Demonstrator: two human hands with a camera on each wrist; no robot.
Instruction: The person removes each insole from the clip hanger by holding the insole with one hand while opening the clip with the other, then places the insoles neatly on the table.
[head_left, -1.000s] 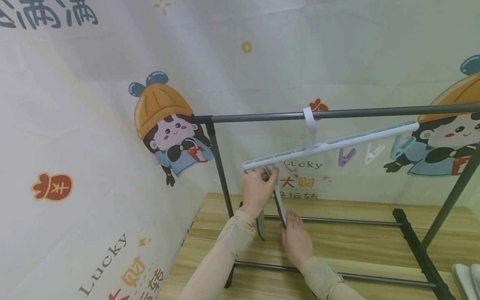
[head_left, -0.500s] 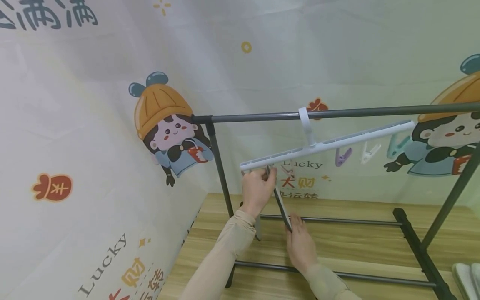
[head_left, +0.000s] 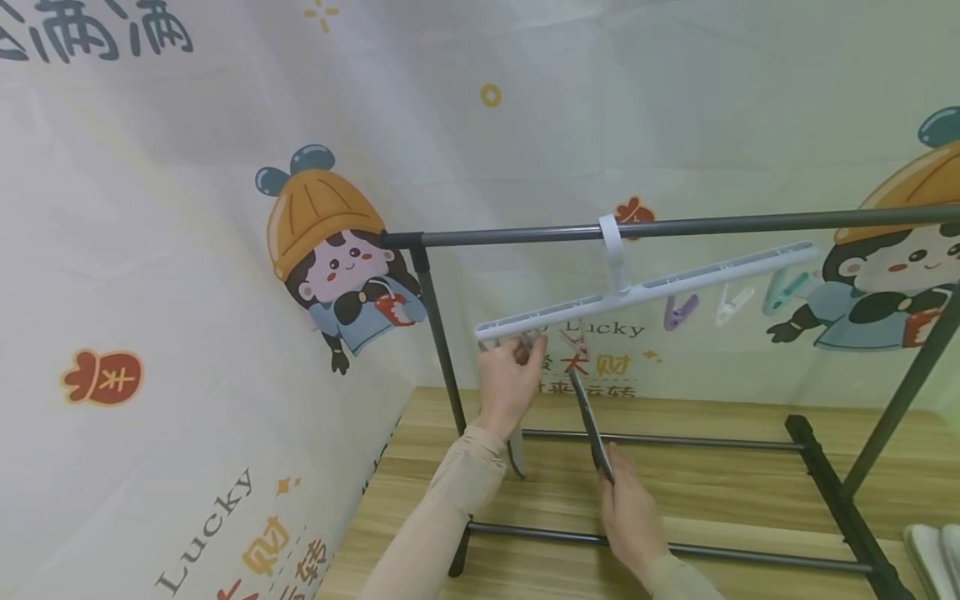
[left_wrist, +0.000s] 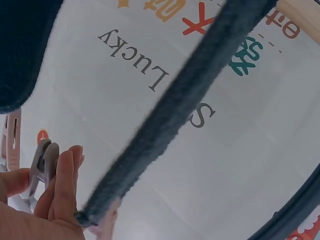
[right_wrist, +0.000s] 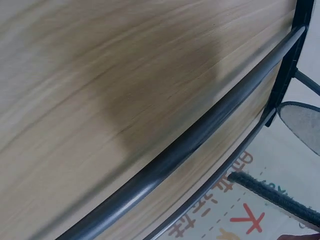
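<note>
A pale blue clip hanger [head_left: 675, 285] hangs tilted from the rack's top bar. Under its left end, my left hand [head_left: 508, 385] pinches a greyish clothespin [left_wrist: 44, 162] between thumb and fingers. Lower and to the right, my right hand [head_left: 633, 515] holds the bottom end of a thin, flat insole [head_left: 589, 421] with a dark, fuzzy edge. The insole's upper end is apart from the hanger, near a pink clothespin [head_left: 576, 337]. Behind my left wrist hangs a second insole [head_left: 517, 454]; its top is hidden by that hand. Little of my right hand appears in the right wrist view.
The dark metal rack [head_left: 480, 235] stands on a wood-grain table [head_left: 720, 492], with two low crossbars. Purple [head_left: 681, 312], white [head_left: 732, 306] and teal [head_left: 785, 292] clothespins hang from the hanger's right side. A pale object [head_left: 933, 554] lies at the right edge. Printed cloth covers the walls.
The insole in my right hand has come away from the left clothespin, moving right and down. My left hand stays at the clothespin. The hanger has shifted slightly left.
</note>
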